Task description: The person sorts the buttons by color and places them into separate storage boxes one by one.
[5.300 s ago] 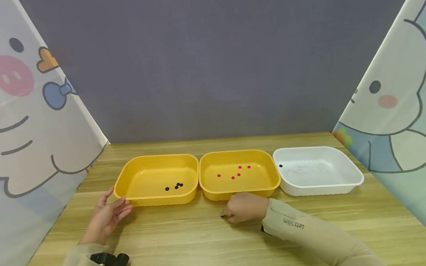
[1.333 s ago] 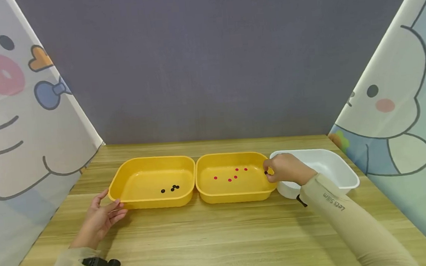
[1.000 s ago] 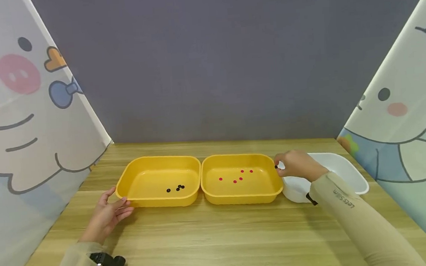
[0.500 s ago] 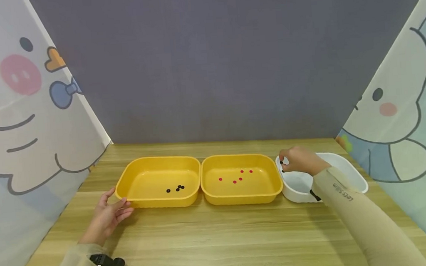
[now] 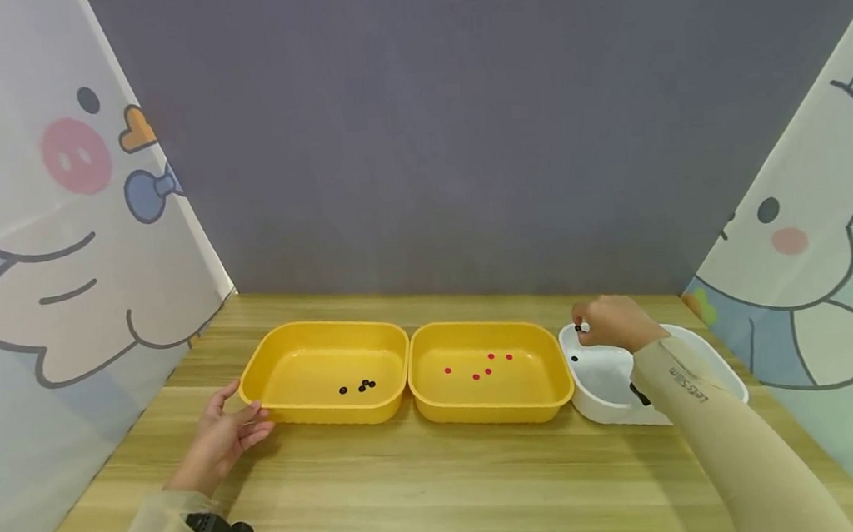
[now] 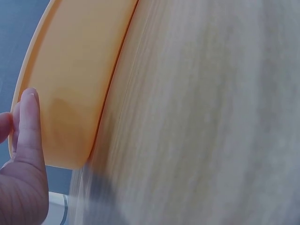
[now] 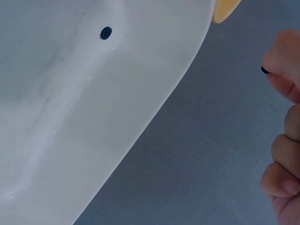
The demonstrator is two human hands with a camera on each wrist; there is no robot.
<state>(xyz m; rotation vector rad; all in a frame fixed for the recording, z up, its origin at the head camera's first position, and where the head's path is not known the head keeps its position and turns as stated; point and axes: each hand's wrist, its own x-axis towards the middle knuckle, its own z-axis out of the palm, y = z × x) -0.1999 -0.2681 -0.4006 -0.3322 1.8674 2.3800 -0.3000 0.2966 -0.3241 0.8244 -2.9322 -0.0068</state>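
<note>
My right hand [image 5: 615, 322] is above the back left part of a white tray [image 5: 607, 379], pinching a small black button [image 5: 578, 328] between thumb and forefinger. The right wrist view shows the pinched button's dark edge [image 7: 265, 70] and my other fingers curled. Another black button [image 7: 106, 33] lies on the white tray's floor. My left hand [image 5: 222, 436] touches the front left corner of the left yellow tray [image 5: 292, 373]. In the left wrist view its fingers [image 6: 30, 124] lie fairly straight against the tray's outer wall. Several black buttons [image 5: 343, 390] lie inside that tray.
Between the two stands a middle yellow tray [image 5: 436, 392], with several red buttons [image 5: 476, 376] scattered inside. All three trays stand in a row on a wooden table [image 5: 414, 492]. A grey panel [image 5: 417, 141] rises behind; printed cartoon panels flank both sides.
From the table before the middle tray, my right hand has carried the black button rightward to above the white tray. My left hand stays at its tray corner. The head view has shifted slightly.
</note>
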